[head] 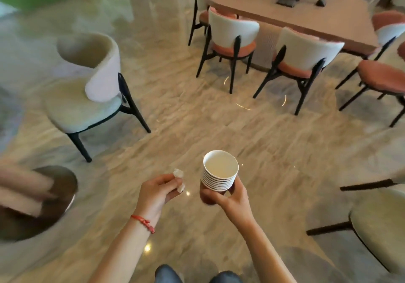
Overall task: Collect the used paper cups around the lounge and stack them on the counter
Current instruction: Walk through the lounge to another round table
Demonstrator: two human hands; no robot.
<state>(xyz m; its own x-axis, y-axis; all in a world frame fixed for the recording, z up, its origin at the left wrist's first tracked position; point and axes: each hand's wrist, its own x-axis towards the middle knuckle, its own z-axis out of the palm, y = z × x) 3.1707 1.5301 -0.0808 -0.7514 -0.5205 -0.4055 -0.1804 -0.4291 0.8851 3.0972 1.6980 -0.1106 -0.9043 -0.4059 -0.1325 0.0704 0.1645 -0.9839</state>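
Observation:
A stack of several nested paper cups (219,172), white inside with a brown lowest cup, is held upright over the floor in front of me. My right hand (228,197) grips the stack from below, fingers curled round the bottom cup. To its left, my left hand (158,191) pinches a crumpled white tissue (179,178) between thumb and fingers. A red cord bracelet sits on the left wrist. No counter is in view.
A cream armchair (87,89) stands at the left, and a round dark side table (52,201) at the lower left. A long table (306,17) ringed with pink-seated chairs (232,39) is ahead on the right. Another cream chair (381,228) is at the lower right. Marble floor (197,118) lies between.

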